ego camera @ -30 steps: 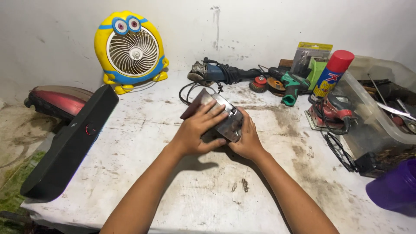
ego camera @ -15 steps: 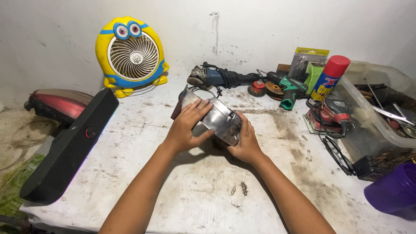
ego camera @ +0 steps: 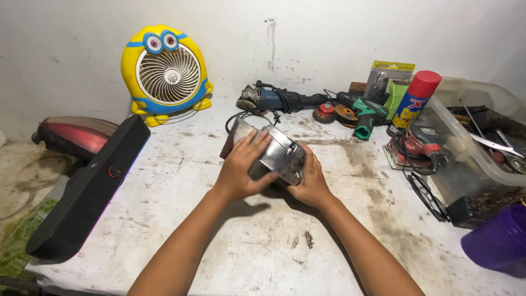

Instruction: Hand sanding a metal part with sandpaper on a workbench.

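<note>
Stained white tabletop [ego camera: 164,219] against white wall [ego camera: 329,33] (scuffed, spotted).

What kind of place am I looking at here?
Probably a home workshop or repair bench. Power tools lie along the wall, an angle grinder and a green drill, beside a clear bin of tools, and both hands hold a metal box over the stained white table.

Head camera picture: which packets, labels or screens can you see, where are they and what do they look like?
Spray can with red cap: upright at the back right, blue and yellow label around it.
Blister pack with yellow top card: leaning on the wall behind the can, grey, flat.
Green packet: just left of the can, small.
Screens: none seen.
</note>
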